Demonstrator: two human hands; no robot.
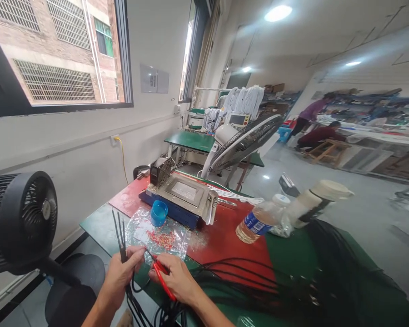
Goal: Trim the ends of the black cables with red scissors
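Note:
My left hand (122, 271) is closed around a few thin black cables (118, 231) whose ends stick up above my fist. My right hand (177, 278) grips red-handled cutters (162, 278), their tip pointing toward the cables near my left thumb. Both hands hover over the near left edge of the green table (95, 225). Just beyond them lies a clear plastic bag (157, 234) with small red and orange parts on it. A large bundle of black cables (293, 281) spreads across the table to the right.
A metal machine on a blue base (182, 197) sits on a red mat (221, 236), with a blue cup (159, 212) beside it. A tilted bottle (255, 221), white cups (313, 200), a black fan (23, 222) at left, a white fan (241, 141). People work far right.

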